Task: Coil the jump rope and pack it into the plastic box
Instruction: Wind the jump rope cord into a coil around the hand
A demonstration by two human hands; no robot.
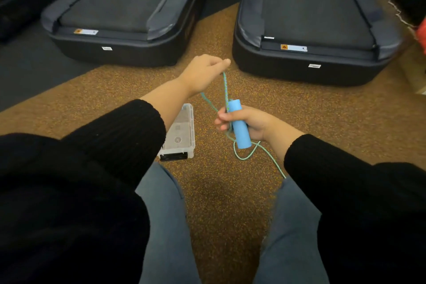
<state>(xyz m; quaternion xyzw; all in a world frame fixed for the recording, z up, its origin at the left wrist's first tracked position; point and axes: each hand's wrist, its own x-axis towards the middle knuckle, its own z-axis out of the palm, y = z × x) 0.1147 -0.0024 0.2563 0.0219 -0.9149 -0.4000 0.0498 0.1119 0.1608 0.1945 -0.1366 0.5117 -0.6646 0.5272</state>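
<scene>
From the head view I see the jump rope (226, 86) held in both hands above a speckled brown floor (230, 191). It is a thin braided cord in pale mint-green with blue flecks, ending in a smooth light-blue cylindrical handle (238, 123). My right hand (247, 124), just right of centre, is clenched around that handle, which stands tilted with its top leaning toward 11 o'clock; the fingers (222, 120) also trap a strand of cord against it. My left hand (204, 71), at 12 o'clock from the handle, is pinched shut on the cord, pulling a taut stretch straight up from the handle's top. A second strand slants from under the left wrist down to the right hand. Below the handle the cord hangs in a small loop, and a loose tail runs toward 5 o'clock, passing behind my right sleeve (334, 168). The plastic box (181, 132), clear with no lid on it, sits on the floor at 9 o'clock from the handle, partly hidden by my left sleeve (115, 136). Two black treadmill decks (129, 7) lie at the top.
</scene>
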